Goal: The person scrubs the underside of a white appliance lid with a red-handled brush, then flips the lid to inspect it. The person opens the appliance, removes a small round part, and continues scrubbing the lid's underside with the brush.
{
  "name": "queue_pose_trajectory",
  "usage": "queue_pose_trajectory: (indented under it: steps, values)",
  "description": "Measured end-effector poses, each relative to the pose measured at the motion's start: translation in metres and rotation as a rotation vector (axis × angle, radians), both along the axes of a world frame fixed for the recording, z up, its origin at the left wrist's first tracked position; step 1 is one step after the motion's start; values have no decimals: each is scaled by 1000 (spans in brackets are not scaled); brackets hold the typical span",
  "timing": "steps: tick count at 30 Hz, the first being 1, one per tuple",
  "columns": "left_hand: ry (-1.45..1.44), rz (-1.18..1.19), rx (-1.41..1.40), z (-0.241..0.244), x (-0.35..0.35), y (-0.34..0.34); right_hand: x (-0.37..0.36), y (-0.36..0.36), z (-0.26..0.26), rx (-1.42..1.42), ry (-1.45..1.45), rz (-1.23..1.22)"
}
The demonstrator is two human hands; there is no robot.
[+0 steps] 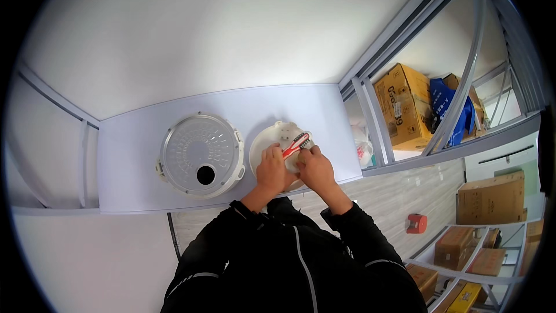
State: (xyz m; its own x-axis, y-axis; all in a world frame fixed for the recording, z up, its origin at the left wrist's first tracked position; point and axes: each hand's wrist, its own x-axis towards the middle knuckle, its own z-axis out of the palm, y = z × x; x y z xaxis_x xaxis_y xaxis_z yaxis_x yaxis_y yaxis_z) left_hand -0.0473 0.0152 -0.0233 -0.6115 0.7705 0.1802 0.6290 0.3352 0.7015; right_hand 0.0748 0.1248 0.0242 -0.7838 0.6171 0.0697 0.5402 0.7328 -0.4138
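A round white plastic housing point(259, 139), open at the top like a shallow bowl, sits at the table's front edge with small fittings inside its far wall. Both hands are over it. Fingers of my left hand point(273, 169) close around the lower end of a red, white and black tool handle point(297, 144), which slants up to the right. My right hand point(318, 171) is curled beside the handle, its fingertips close to the black studded end. What those fingertips grip is hidden. To the left stands a round white drum point(240, 156) with a clear ribbed cover point(191, 139) and a black round hole point(206, 175).
The pale table point(130, 161) meets a white wall behind. On the right, a grey metal shelf frame point(369, 117) holds a large cardboard box point(399, 108) and a blue bag point(451, 108). A red stool point(417, 224) is on the floor; more boxes point(454, 248) fill a lower-right rack.
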Motion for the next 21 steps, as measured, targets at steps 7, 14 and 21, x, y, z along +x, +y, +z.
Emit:
queue_pose_trajectory:
  steps: [7,14,21]
  values:
    - [-4,-52,-77,7,0,-3,5,5,-4,33,-2,60]
    - [15,-63,-76,7,1,-2,9,7,-11,35,-17,66]
    - [50,-77,-84,8,-1,-1,4,8,-14,102,-107,45]
